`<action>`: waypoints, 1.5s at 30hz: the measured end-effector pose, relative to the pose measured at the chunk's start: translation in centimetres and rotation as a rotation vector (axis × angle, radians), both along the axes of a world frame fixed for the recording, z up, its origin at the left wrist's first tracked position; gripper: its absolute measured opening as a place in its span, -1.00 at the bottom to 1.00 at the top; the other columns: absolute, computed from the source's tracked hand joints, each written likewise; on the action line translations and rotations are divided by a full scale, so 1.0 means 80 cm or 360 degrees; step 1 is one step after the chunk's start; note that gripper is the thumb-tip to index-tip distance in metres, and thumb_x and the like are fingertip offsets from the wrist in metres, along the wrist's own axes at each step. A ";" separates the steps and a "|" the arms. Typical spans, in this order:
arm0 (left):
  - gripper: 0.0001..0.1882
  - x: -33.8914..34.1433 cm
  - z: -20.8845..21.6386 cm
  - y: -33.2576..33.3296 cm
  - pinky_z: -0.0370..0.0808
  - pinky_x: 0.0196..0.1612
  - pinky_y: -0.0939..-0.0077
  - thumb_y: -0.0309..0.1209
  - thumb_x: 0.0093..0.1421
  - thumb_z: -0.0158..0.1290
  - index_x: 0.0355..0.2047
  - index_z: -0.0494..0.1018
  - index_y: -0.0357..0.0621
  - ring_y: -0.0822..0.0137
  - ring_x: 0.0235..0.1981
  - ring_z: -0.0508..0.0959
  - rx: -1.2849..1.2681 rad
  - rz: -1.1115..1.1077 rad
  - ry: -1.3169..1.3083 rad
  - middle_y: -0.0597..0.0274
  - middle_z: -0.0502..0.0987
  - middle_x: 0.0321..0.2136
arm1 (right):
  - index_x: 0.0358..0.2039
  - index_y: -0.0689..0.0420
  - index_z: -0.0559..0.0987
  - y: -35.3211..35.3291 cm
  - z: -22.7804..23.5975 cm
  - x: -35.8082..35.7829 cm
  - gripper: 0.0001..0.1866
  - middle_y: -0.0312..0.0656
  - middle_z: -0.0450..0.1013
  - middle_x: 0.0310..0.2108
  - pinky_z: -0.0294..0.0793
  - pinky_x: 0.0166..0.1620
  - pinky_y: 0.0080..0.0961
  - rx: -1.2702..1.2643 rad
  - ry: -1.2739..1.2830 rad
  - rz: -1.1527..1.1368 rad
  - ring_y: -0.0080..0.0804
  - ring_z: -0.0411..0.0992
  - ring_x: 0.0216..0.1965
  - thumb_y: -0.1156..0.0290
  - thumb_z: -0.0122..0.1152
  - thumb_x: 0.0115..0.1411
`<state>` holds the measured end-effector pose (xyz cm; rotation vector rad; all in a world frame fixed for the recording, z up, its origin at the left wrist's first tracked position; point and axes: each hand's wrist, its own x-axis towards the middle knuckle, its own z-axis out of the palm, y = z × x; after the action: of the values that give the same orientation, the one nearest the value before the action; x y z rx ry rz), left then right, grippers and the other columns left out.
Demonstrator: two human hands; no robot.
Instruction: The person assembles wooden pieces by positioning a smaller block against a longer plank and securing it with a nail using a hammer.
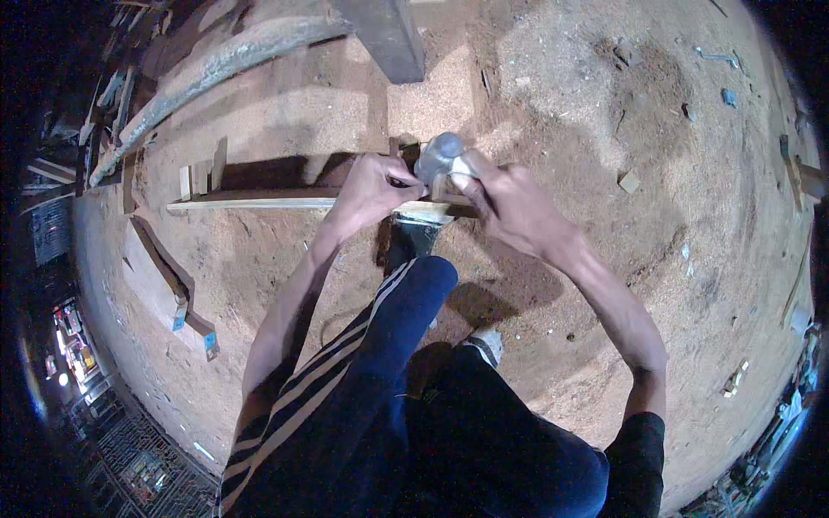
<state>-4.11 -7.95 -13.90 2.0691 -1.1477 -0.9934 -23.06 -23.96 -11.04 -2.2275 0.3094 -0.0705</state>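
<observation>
A long narrow wooden board [268, 204] lies crosswise in front of me, its right end under both hands. My right hand [516, 203] is closed around a hammer, with the grey metal hammer head [441, 152] above the board's right end. My left hand [370, 192] rests at the board just left of the hammer, its fingers and thumb pinched together. Whatever sits between those fingertips is too small to make out. My dark shoe [414, 237] is beneath the board, close to both hands.
Short wood pieces [186, 183] stand at the board's left end. Further left lie cut planks [155, 276] with blue-marked ends. A pale log [224, 67] and a thick dark beam [384, 39] lie beyond the board. Small scraps and a wooden block [629, 182] dot the dusty ground.
</observation>
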 end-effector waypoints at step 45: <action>-0.69 0.021 -0.008 0.008 0.55 -0.16 0.34 -0.38 0.01 0.24 -0.22 0.68 -0.24 0.17 -0.35 0.68 0.0032 -0.0029 0.0139 -0.11 0.68 -0.34 | 0.05 0.19 0.41 -0.007 0.048 0.040 -0.70 0.27 0.50 -0.46 0.45 -0.28 0.11 -0.0163 0.0414 0.0305 0.30 0.51 -0.38 0.35 0.03 0.37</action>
<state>-2.39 -7.27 -14.50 2.0134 -1.1185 -1.0971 -19.89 -24.50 -7.22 -2.3596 0.2354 0.3146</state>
